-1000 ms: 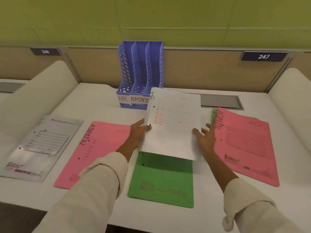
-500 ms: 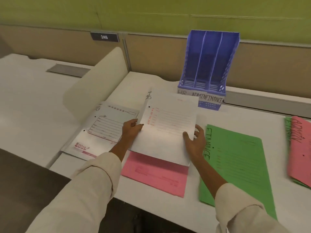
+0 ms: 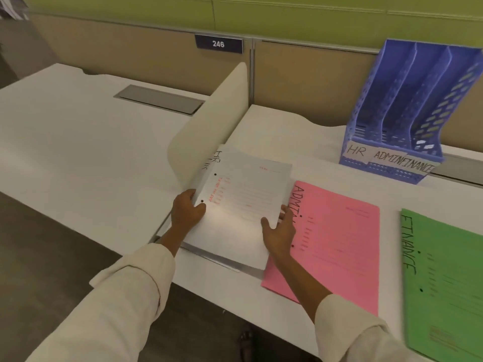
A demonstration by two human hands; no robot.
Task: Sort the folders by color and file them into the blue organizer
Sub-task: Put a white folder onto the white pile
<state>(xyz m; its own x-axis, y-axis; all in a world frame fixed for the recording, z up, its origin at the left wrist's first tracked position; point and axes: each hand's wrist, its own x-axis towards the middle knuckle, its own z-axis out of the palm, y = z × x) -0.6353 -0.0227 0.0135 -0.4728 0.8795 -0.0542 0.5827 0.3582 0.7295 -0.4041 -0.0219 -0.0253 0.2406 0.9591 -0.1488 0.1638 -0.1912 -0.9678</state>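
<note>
Setting: white desk (image 3: 287, 131) against a tan partition under a green wall, seen from the person's head looking down.
White folder: a white folder (image 3: 243, 205) with red print is held in both hands at the desk's left front corner, just beside a pale curved divider (image 3: 209, 131). It lies over another white folder (image 3: 213, 159) marked "HR", whose edge shows along the left and front.
Left hand: the left hand (image 3: 187, 211) grips the held folder's left edge, thumb on top near a punched hole, the other fingers curled beneath and hidden.
Right hand: the right hand (image 3: 279, 231) grips the right edge, thumb on top, fingers tucked under the edge beside the pink folder.
Pink folder: a pink folder (image 3: 337, 244) marked "ADMIN" lies flat just right of the white one, its left part under the right hand.
Green folder: a green folder (image 3: 449, 283) marked "FINANCE" lies flat further right, apart from the pink one and cut off by the frame edge.
Blue organizer: the blue organizer (image 3: 407, 111) stands upright at the back right with three slots, labelled "HR", "ADMIN" and "FINANCE" on its front.
Further out: a neighbouring white desk (image 3: 78, 121) beyond the divider has a grey cable hatch (image 3: 159, 99); a dark plate (image 3: 219, 44) on the partition reads "246".
</note>
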